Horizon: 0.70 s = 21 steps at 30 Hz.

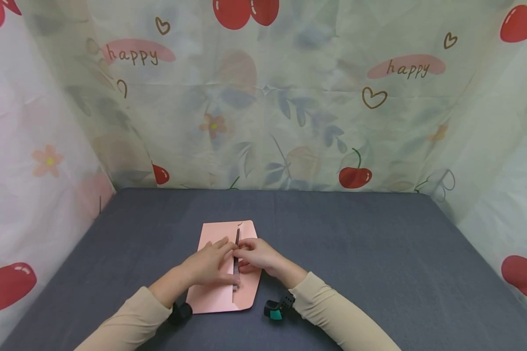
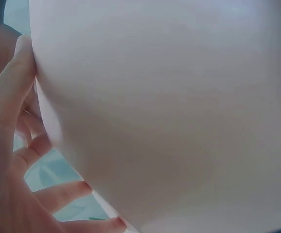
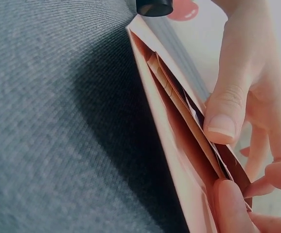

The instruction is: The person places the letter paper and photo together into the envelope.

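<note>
A pink envelope (image 1: 217, 231) lies on the table, its flap (image 1: 249, 295) folded out to the right. From its long opening shows a narrow strip of thin, dark-faced cards or papers (image 1: 237, 236); their edges appear inside the opening in the right wrist view. My left hand (image 1: 208, 263) holds the envelope's front panel at the opening, thumb near the lower end and fingers farther up. My right hand (image 1: 260, 256) reaches over the flap and pinches the papers' edge with thumb and index finger. In the left wrist view the pale envelope panel (image 2: 169, 116) hides most of the scene.
A dark grey cloth covers the table (image 1: 355, 253). Printed curtains (image 1: 290, 97) with cherries and flowers stand behind and at both sides. Black wrist devices are on the left wrist (image 1: 180, 313) and the right wrist (image 1: 278, 307).
</note>
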Tool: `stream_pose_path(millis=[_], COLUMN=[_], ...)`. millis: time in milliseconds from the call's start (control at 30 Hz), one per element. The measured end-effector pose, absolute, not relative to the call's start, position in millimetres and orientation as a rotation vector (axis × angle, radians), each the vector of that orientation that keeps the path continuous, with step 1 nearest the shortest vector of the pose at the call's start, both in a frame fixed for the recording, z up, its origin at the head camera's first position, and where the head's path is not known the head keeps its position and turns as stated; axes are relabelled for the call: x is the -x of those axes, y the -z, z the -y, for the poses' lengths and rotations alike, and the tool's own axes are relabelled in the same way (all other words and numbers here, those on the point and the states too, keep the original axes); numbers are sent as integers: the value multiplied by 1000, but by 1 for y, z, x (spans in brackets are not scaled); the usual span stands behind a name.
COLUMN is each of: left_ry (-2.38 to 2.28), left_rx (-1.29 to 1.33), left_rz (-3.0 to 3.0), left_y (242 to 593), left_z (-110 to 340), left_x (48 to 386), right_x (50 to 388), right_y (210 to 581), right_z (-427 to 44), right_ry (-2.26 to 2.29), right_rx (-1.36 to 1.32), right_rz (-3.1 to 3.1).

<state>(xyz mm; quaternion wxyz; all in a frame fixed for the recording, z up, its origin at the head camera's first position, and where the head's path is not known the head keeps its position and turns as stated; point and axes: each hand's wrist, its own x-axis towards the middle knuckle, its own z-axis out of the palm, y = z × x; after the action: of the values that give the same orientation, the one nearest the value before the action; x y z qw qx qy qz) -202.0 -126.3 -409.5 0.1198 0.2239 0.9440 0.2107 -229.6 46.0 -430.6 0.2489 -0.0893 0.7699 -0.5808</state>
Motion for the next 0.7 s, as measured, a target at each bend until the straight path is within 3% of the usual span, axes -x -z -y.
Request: stream_pose_path(millis=[700], left_ry=[-578], left_rx=[-590], left_rz=[-2762], left_y=[411], left_z=[125], left_x=[202], right_x=[235], right_y=[414], right_z=[-83], right_ry=[1544], right_rx=[327], right_rz=[-2125])
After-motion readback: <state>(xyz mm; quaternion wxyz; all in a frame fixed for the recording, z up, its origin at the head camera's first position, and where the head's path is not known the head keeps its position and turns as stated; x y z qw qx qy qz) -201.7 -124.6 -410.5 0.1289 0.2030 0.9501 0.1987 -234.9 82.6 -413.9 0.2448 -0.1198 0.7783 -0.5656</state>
